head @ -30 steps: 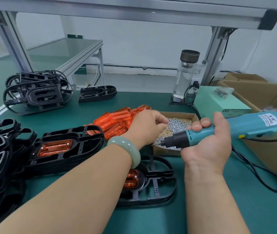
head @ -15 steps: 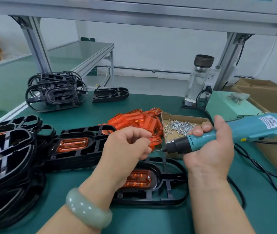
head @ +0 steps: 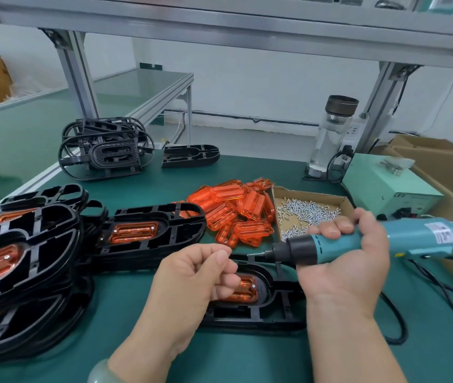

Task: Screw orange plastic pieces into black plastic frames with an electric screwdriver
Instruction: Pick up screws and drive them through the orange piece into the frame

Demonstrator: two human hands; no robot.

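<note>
Grip: right hand (head: 349, 261) wraps screwdriver (head: 424, 239) barrel; left hand (head: 192, 275) fingers pinched together, contents not visible. The frame (head: 272, 308) looks light, stiff, prone to slide on bench (head: 126, 313); steady it by the rim

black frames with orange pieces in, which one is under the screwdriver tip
The lone frame lying flat directly below the screwdriver; the other frames are stacked to its left.

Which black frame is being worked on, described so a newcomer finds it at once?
On the green table, look between the left hand and right hand at the front. The black frame lies flat and alone, holding one orange piece; the other frames are stacked at left or far back.
</note>
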